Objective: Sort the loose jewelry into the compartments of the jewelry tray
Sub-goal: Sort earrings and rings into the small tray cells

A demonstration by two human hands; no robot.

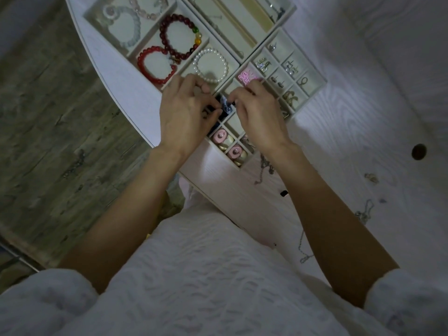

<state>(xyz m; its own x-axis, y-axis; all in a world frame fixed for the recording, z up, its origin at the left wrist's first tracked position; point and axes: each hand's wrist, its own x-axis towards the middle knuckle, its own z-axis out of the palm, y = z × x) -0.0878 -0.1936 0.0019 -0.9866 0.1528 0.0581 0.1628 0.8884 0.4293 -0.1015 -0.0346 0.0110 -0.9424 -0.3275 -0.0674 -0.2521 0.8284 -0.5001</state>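
A cream jewelry tray [315, 76] with many small compartments lies on the white table. My left hand [186, 112] and my right hand [259, 112] meet over one of its small compartments. Both pinch a dark blue-and-black piece [225, 105] between their fingertips. Pink earrings [247, 77] lie in the compartment just behind my right hand, and pink and cream rings [228, 144] fill the compartments nearest me. A second tray [135, 48] on the left holds red bead bracelets [179, 36] and a pearl bracelet [211, 65].
Loose chains [264, 168] lie on the table under my right wrist, and more chains [364, 212] and small pieces [372, 178] lie to the right. A round hole [418, 151] is in the tabletop. The table's curved edge [116, 76] runs along the left, above a wood floor.
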